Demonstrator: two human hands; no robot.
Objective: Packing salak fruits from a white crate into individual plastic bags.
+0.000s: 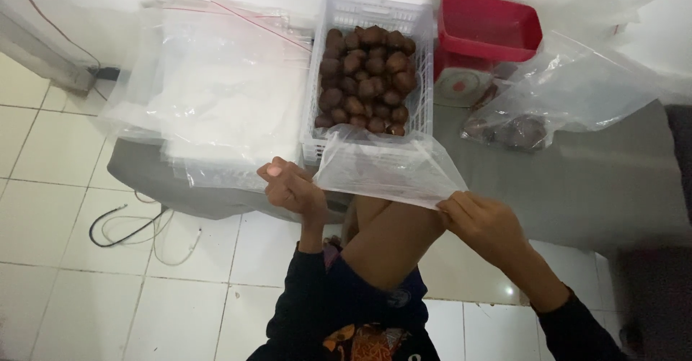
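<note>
Here, 2 hands, left hand (292,188) and right hand (481,220), pinching a clear bag (386,170) (seemingly empty), white basket (375,19) just behind.

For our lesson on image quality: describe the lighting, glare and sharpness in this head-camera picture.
Head view: dim, uneven light; the grey mat is dark, the clear plastic bag between both hands shows pale sheen, a small glare spot marks the white floor tile, and edges look soft.

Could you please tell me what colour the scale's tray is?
The tray is red, seen in the head view.
</note>
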